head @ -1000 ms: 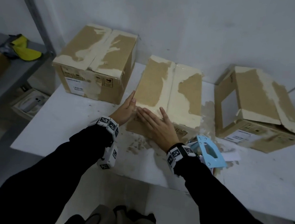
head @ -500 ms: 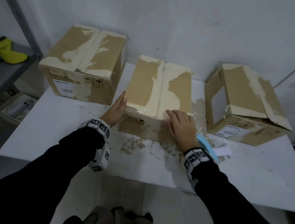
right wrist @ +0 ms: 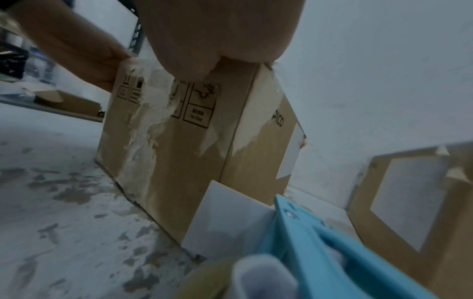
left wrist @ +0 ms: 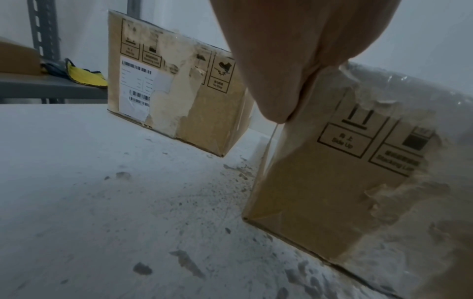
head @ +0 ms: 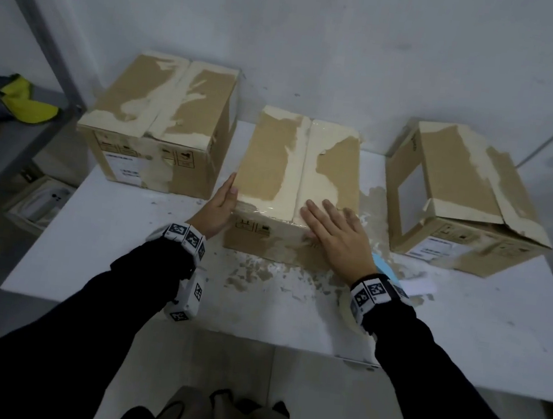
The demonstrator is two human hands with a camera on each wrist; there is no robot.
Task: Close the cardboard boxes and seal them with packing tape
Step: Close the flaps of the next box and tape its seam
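Observation:
The middle cardboard box (head: 299, 163) stands closed on the white table (head: 92, 240), with clear tape over its centre seam and front edge. My left hand (head: 222, 199) rests flat against the box's left side near the front corner (left wrist: 294, 121). My right hand (head: 331, 229) presses with straight fingers on the top front edge, right of the seam (right wrist: 225, 66). A blue tape dispenser (right wrist: 332, 248) lies on the table just under my right wrist, mostly hidden in the head view (head: 384, 268).
A closed box (head: 160, 123) stands at the back left. At the right, a box (head: 466, 196) has a loose top flap. Torn paper scraps litter the table front. A grey shelf (head: 7, 144) holding a yellow cloth (head: 25, 101) is at the left.
My right hand slid from left of the seam to the right along the box's front edge, then flattened over it. The left hand stayed on the left side.

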